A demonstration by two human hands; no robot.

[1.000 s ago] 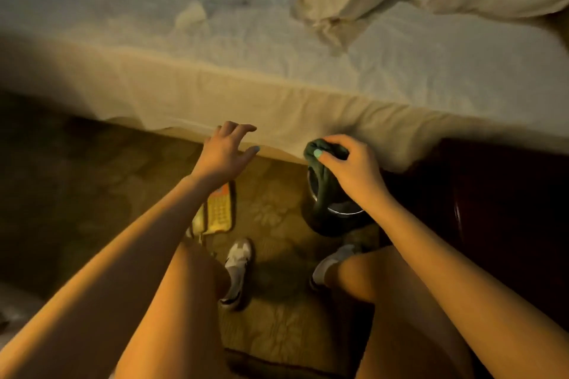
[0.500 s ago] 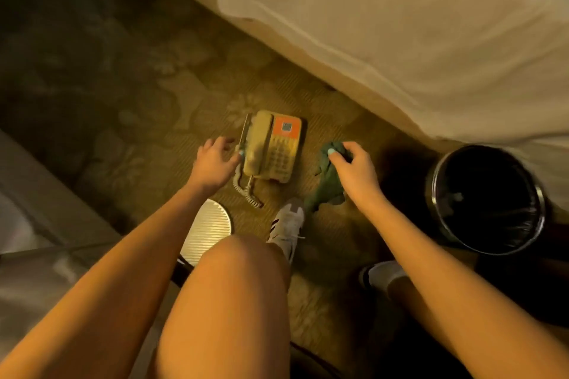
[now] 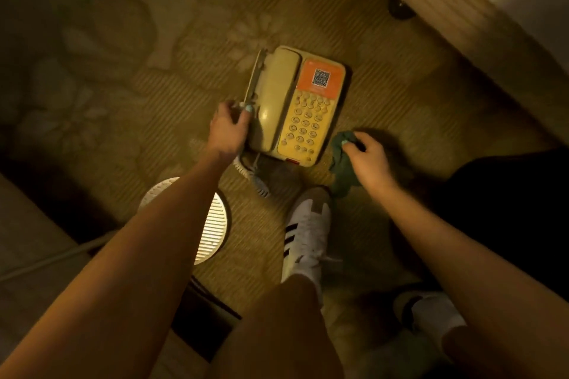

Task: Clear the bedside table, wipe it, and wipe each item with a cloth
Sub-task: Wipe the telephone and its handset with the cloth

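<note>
— What's changed in the last second?

— Both hands were up by the bed (image 3: 462,24); now they're down at the floor (image 3: 154,101). The left hand (image 3: 229,129) has curled its fingers onto the left edge of the telephone (image 3: 295,104), beside the handset. The right hand (image 3: 371,160) pinches the bunched green cloth (image 3: 340,163) just beside the phone's near right corner, not yet on it.

— So the table is cleared?

— The table itself is out of view, so I can't say. But the phone lies flat on the carpeted floor, near the bed's base, which suggests its wipe is about to start (left hand steadying, right hand wiping, I'd guess).

— Count things for me.

— One telephone with one coiled cord (image 3: 252,175) trailing from its near end, one cloth, two hands. Also one white ribbed disc (image 3: 215,224) under the left forearm, and two shoes (image 3: 308,234).
</note>
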